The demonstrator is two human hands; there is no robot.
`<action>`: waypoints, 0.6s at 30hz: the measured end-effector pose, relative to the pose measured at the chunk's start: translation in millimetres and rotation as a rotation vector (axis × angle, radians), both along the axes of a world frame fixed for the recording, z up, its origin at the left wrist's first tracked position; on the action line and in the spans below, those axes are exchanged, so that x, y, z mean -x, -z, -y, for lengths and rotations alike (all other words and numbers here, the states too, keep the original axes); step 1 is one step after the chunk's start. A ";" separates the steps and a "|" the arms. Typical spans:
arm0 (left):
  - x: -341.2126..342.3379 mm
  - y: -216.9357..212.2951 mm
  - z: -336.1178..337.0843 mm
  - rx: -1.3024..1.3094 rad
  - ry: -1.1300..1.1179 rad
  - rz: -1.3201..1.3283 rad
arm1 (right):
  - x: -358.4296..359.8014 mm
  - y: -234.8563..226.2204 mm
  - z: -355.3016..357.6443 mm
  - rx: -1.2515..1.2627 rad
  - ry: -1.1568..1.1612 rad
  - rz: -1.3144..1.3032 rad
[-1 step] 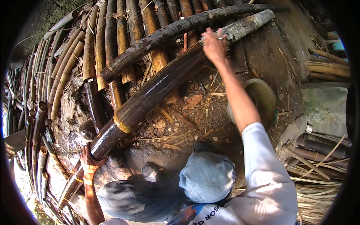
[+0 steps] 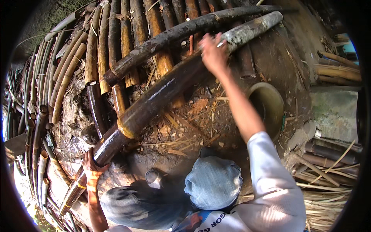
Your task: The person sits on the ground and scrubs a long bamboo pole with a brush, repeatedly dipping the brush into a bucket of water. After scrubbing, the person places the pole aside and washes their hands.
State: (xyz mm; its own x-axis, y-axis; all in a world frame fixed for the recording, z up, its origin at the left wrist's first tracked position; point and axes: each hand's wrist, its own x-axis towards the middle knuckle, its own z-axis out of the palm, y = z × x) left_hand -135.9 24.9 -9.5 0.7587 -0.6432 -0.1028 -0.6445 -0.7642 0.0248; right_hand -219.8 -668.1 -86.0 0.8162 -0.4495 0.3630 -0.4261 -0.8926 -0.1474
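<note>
A thick bamboo pole runs slantwise from lower left to upper right, dark, wet and glossy along most of its length, with a pale yellowish ring at one joint. Its far upper-right end is whitish and mottled. My left hand grips the near lower end, fingers wrapped round it. On the upper part, where dark surface meets whitish, lies my right hand, its fingers bent and blurred by motion. A small shiny spot shows at these fingers; what they hold, if anything, I cannot make out.
A second dark bamboo pole lies just beyond, across a row of brown bamboo lengths. A round bucket stands right of centre. Bamboo tubes crowd the left; split strips pile at right. Shavings litter the ground near my knees.
My right hand has slid a little left and down along the thick pole, uncovering more of its whitish part. The left hand keeps its place on the lower end.
</note>
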 end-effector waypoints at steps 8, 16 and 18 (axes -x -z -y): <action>38.1 23.6 19.9 0.130 -0.091 0.154 | 23.8 -4.3 86.3 -0.071 0.050 -0.034; 47.2 28.2 18.3 0.117 -0.127 0.193 | 10.8 -18.4 65.0 -0.073 0.016 -0.060; 47.3 27.1 13.8 0.113 -0.124 0.207 | 6.6 -1.0 7.5 -0.130 -0.066 -0.073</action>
State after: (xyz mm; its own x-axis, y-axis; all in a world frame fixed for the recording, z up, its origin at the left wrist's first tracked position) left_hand -183.2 11.1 -36.7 0.8300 -0.5424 0.1299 -0.5461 -0.8377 -0.0084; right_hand -226.5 -675.5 -84.9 0.8675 -0.4338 0.2436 -0.3814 -0.8943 -0.2341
